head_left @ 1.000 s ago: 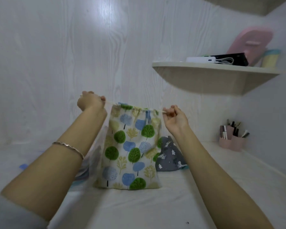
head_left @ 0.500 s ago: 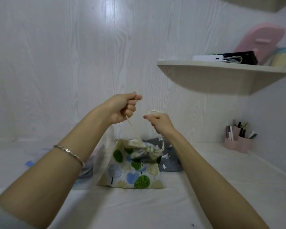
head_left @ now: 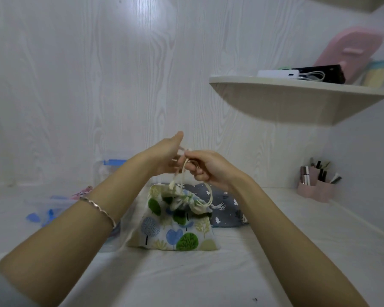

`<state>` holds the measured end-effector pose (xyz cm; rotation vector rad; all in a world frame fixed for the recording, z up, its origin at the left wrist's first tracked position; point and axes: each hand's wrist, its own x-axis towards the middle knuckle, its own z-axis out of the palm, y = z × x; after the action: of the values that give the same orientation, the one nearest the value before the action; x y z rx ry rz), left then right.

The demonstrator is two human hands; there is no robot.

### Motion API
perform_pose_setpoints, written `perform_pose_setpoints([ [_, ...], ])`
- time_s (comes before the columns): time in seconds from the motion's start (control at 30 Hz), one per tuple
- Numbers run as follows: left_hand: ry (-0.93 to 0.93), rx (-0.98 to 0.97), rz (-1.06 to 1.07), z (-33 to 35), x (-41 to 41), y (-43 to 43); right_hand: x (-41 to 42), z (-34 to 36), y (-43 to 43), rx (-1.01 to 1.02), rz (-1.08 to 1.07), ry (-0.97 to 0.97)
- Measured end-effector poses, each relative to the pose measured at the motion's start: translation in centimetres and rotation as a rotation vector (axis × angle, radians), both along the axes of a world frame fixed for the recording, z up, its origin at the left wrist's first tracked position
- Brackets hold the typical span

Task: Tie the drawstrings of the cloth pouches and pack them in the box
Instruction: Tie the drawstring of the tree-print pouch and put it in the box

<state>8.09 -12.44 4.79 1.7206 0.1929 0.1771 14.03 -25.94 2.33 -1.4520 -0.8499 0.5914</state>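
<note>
Head view: knotting the drawstring [head_left: 182, 173] above the tree-print pouch [head_left: 173, 227].
Right hand [head_left: 208, 168] pinches the cord loops; left hand [head_left: 164, 156] meets it, though I cannot tell whether its fingers hold cord. The cinched pouch sits on the white surface, touching the grey pouch [head_left: 225, 210] behind. Judged best: keep the cords taut while crossing them.

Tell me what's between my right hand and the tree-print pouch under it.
In the head view, only the cream drawstring cords, pinched by the right hand and running down to the gathered mouth of the tree-print pouch.
</note>
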Motion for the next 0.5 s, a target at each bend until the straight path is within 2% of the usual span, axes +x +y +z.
perform_pose_setpoints([
  [0.1, -0.084, 0.33, -0.071, -1.3, -0.8, -0.9, 0.5, -0.3, -0.4, 0.075, -0.125, 0.058],
  [0.2, -0.194, 0.452, -0.079, -2.0, -1.1, -1.2, 0.6, -0.5, -0.7, 0.079, -0.196, 0.082],
  [0.37, -0.201, 0.659, -0.045, -2.9, -0.8, -0.8, 0.4, -1.2, -0.7, 0.02, -0.229, 0.022],
  [0.43, -0.203, 0.657, -0.042, -3.0, -1.0, -0.7, 0.5, -1.3, -0.6, 0.033, -0.244, 0.021],
  [0.5, -0.202, 0.455, -0.048, -3.0, -1.0, -0.3, 0.4, -1.4, -0.6, 0.071, -0.255, 0.042],
])
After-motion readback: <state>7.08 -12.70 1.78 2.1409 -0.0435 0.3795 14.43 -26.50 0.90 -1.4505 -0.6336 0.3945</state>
